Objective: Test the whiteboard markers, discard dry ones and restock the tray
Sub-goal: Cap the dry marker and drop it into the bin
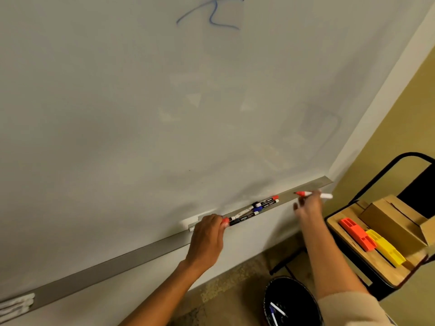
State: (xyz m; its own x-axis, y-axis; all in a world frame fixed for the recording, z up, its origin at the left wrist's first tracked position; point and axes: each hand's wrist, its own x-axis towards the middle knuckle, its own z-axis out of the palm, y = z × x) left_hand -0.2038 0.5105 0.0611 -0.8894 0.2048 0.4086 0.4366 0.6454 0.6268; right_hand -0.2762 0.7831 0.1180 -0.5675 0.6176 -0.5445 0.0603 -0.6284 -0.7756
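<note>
Markers (pixel 275 312) lay discarded in the black bin (pixel 306 302) on the floor, below the marker tray (pixel 164 242). Just right of the tray's end, a chair (pixel 376 274) carried orange and yellow holders (pixel 373 240) and a cardboard box (pixel 395 218). At the tray, the left hand (pixel 207 238) pinched a red cap (pixel 225 221), beside the marker cluster (pixel 255 209). Farther along, the right hand (pixel 308 207) gripped an uncapped red marker (pixel 313 194). Above the tray, the whiteboard (pixel 141 114) bore a blue scribble (pixel 211 17).
</note>
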